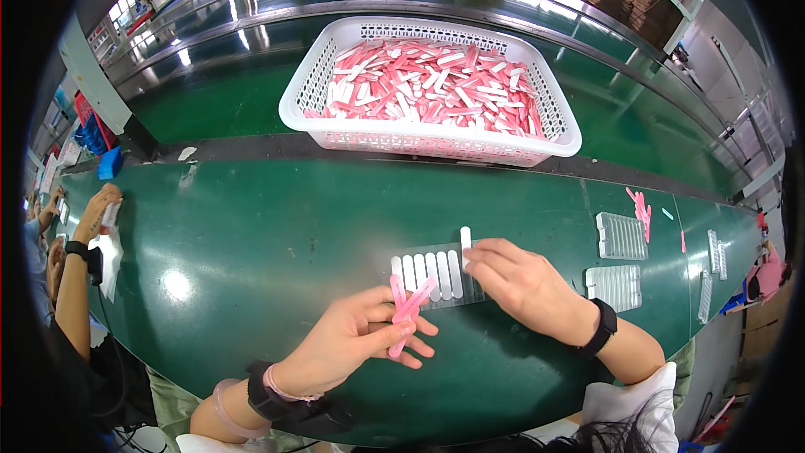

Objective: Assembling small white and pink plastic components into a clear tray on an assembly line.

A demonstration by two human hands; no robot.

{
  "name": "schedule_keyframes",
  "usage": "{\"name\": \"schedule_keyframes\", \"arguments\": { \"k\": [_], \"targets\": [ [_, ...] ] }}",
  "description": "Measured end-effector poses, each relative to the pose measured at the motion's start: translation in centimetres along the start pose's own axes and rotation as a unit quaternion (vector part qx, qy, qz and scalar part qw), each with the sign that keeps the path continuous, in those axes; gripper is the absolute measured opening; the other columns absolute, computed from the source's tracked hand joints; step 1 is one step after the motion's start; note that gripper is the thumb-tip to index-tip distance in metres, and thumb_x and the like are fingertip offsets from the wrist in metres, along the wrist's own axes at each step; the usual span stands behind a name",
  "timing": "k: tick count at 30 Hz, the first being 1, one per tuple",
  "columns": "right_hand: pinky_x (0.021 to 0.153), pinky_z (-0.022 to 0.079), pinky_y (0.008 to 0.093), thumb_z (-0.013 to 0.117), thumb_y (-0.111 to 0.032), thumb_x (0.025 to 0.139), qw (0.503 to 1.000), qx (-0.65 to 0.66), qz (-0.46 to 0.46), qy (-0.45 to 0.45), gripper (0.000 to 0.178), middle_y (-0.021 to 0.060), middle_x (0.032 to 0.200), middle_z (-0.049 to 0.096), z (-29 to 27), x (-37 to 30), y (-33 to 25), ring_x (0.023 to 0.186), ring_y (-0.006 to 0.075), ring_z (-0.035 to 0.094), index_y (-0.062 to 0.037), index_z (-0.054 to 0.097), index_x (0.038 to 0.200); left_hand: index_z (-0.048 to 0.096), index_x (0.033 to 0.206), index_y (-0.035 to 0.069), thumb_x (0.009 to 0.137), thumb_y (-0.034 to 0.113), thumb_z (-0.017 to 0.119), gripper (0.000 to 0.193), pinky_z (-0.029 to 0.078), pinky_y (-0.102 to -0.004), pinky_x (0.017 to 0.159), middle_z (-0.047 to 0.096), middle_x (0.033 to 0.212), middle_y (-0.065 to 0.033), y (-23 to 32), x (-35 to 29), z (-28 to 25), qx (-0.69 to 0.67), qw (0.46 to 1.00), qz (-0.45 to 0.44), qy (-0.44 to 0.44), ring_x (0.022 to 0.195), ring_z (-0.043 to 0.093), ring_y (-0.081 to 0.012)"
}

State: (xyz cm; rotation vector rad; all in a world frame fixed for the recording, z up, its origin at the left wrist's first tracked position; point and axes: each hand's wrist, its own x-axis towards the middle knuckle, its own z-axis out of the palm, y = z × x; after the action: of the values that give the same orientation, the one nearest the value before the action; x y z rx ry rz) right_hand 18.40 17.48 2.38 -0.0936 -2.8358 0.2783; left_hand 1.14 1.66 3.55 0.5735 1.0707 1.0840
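Observation:
In my left hand (369,331) are a few pink sticks (406,312) with rounded ends, crossed over one another and pinched between thumb and fingers. My right hand (521,281) pinches one white stick (465,239) by its lower part, over the right end of a clear plastic tray (461,296). Several white sticks (432,275) lie side by side in that tray's slots. The left hand is just in front of the tray and hides part of its near left corner.
A white basket (306,88) heaped with pink and white sticks stands beyond the green table (277,218). Clear ribbed trays (622,236) and loose pink sticks (641,211) lie at right. A co-worker's hand (101,211) works at far left, near a blue object (110,164).

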Motion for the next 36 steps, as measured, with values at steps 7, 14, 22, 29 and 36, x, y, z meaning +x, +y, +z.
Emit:
{"name": "schedule_keyframes", "arguments": {
  "k": [7, 14, 22, 29, 36],
  "targets": [
    [0.078, 0.045, 0.0328, 0.056, -0.005, 0.069, 0.997, -0.058, -0.022, -0.053, 0.030, 0.0132, 0.099, 0.057, -0.9, -1.7, -2.2, 0.093, 0.0248, 0.054, 0.0019, 0.053, 0.097, 0.043, 0.114, -0.002, 0.087, 0.005, 0.047, 0.029, 0.051, -0.0332, 0.072, 0.056, 0.098, -0.0147, -0.4, -0.3, -0.3, -0.074, 0.997, -0.018, -0.011, 0.085, 0.059, -0.0229],
    [0.065, 0.050, 0.0232, 0.061, -0.005, 0.079, 0.803, 0.512, 0.306, 0.006, 0.016, 0.0091, 0.086, 0.062, -0.5, 0.8, -4.3, 0.073, 0.0135, 0.060, 0.0024, 0.056, 0.093, 0.046, 0.110, -0.002, 0.089, 0.009, 0.046, 0.024, 0.051, -0.0305, 0.073, 0.056, 0.100, -0.0134, -2.7, 0.2, -0.8, -0.009, 0.998, 0.057, -0.029, 0.084, 0.059, -0.0203],
    [0.065, 0.048, 0.0302, 0.061, 0.001, 0.070, 0.989, 0.068, 0.089, 0.099, 0.013, 0.0104, 0.087, 0.058, -0.8, 0.2, 0.3, 0.079, 0.0236, 0.058, 0.0018, 0.052, 0.079, 0.047, 0.108, -0.002, 0.092, 0.016, 0.038, 0.026, 0.050, -0.0292, 0.070, 0.057, 0.097, -0.0140, -3.2, 0.1, -1.5, -0.058, 0.998, 0.020, -0.010, 0.082, 0.059, -0.0194],
    [0.072, 0.046, 0.0331, 0.062, -0.006, 0.070, 0.999, -0.026, 0.042, 0.000, 0.024, 0.0095, 0.096, 0.057, -0.5, -2.4, -2.2, 0.090, 0.0238, 0.054, -0.0008, 0.054, 0.092, 0.045, 0.110, -0.001, 0.093, 0.016, 0.037, 0.026, 0.048, -0.0272, 0.067, 0.056, 0.099, -0.0138, -3.1, 0.2, -1.8, -0.041, 0.999, 0.022, -0.021, 0.081, 0.058, -0.0175],
    [0.091, 0.037, 0.0366, 0.070, -0.010, 0.065, 0.984, 0.060, 0.122, -0.118, 0.083, 0.0129, 0.121, 0.043, -2.2, 0.2, -0.1, 0.110, 0.0298, 0.038, -0.0030, 0.022, 0.132, 0.043, 0.117, -0.001, 0.089, 0.007, 0.044, 0.029, 0.049, -0.0292, 0.073, 0.055, 0.104, -0.0147, -2.6, -0.5, -1.8, -0.007, 0.997, 0.023, -0.076, 0.090, 0.058, -0.0215]
  ]
}}
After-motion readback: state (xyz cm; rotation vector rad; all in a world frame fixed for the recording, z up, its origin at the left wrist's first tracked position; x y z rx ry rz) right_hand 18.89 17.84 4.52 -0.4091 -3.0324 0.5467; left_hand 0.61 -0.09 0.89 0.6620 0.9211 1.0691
